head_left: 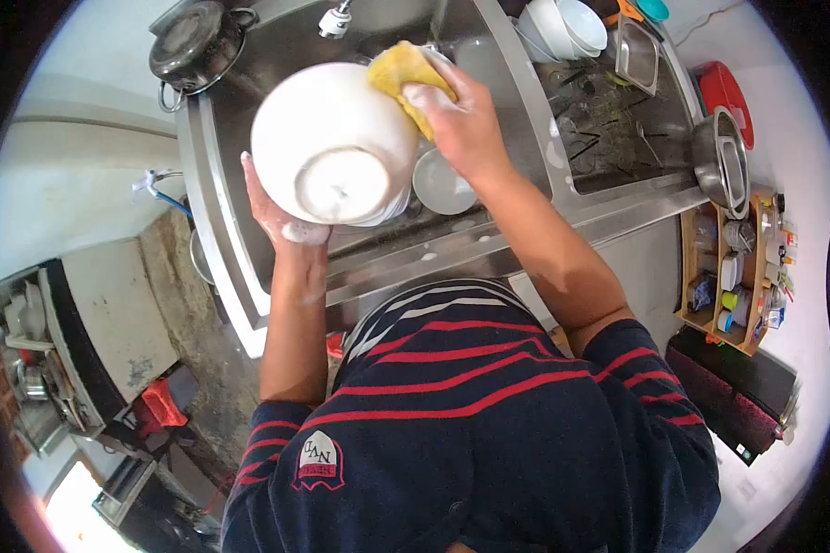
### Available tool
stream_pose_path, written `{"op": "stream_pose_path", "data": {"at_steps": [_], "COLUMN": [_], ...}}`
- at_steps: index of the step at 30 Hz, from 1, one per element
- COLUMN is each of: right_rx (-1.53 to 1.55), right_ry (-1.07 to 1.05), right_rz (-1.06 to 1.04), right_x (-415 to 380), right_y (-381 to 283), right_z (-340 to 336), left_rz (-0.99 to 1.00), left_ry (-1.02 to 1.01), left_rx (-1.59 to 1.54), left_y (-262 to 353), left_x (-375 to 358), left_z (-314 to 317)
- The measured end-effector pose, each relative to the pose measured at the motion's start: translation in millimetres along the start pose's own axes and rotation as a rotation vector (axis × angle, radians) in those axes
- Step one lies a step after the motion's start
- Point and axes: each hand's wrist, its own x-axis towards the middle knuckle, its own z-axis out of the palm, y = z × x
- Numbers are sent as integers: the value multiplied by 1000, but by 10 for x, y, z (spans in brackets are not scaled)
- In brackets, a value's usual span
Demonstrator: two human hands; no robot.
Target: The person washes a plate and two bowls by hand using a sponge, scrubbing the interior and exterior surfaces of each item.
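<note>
My left hand (pixel 281 217) holds a large white bowl (pixel 332 143) from below, its underside turned toward the camera, over the steel sink (pixel 489 69). Soap suds cling to my left fingers. My right hand (pixel 461 115) grips a yellow sponge (pixel 406 74) and presses it against the bowl's upper right rim. A smaller white bowl (pixel 443 182) lies in the sink just below my right hand.
A dark lidded pot (pixel 196 41) stands at the sink's far left corner, beside the tap (pixel 335 18). Stacked white bowls (pixel 563 28) and a steel pot (pixel 721 161) sit on the draining board to the right. A wooden shelf (pixel 738 267) with small containers hangs further right.
</note>
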Motion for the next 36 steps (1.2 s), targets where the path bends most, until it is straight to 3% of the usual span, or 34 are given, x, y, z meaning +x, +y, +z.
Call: {"op": "stream_pose_path", "data": {"at_steps": [1,2,4,5,6,9,10,12,15,17,18,20,23,25,27,28,29,31,32,33,35,36], "right_rx": [364,363,783,786,784,670,534,403,407,19,20,-374,-546,-555,-555,-534,-533,-566,-505,-505,-183,-251], "right_ry": [100,98,525,526,544,549,463,370,276,207,204,239,161,100,-100,-135,-133,77,236,238,214,176], "right_rz": [396,393,640,642,635,578,596,614,520,-42,-44,-509,-556,-594,-924,-910,-909,-681,-691,-691,-464,-540], "right_x": [-81,-168,-319,-298,-257,-128,-75,-22,64,109,112,91,-234,-479,-662,-727,-703,-572,-423,-324,-173,-108], "right_y": [77,154,258,266,277,222,103,12,93,219,215,164,-7,68,257,338,295,100,73,62,14,-60], "right_z": [8,51,169,151,93,-70,-81,-60,-16,33,34,59,132,213,281,266,215,103,122,99,9,-38], "left_rz": [23,50,130,204,85,-80,-183,-179,-159,-133,-130,-97,48,-2,10,-126,-126,-246,-247,-226,-186,-164], "left_ry": [45,89,124,159,118,67,3,44,63,-79,-79,-77,-163,-188,-200,-247,-247,-293,-289,-218,-83,-126], "left_rx": [-11,-22,136,298,73,19,13,82,144,67,65,-12,210,154,26,-167,-164,-369,-368,-332,-262,-174], "left_y": [-17,-39,-155,-188,-216,-196,-108,-118,-78,-71,-87,-119,-179,-204,-207,-166,-158,-188,-192,-185,-179,-243], "left_x": [5,16,-30,-44,78,73,78,135,82,87,84,77,236,383,437,425,411,353,273,173,53,194], "left_z": [33,64,161,179,26,-119,-133,-104,-7,-80,-59,2,-100,-250,-295,-314,-296,-248,-182,-58,130,12]}}
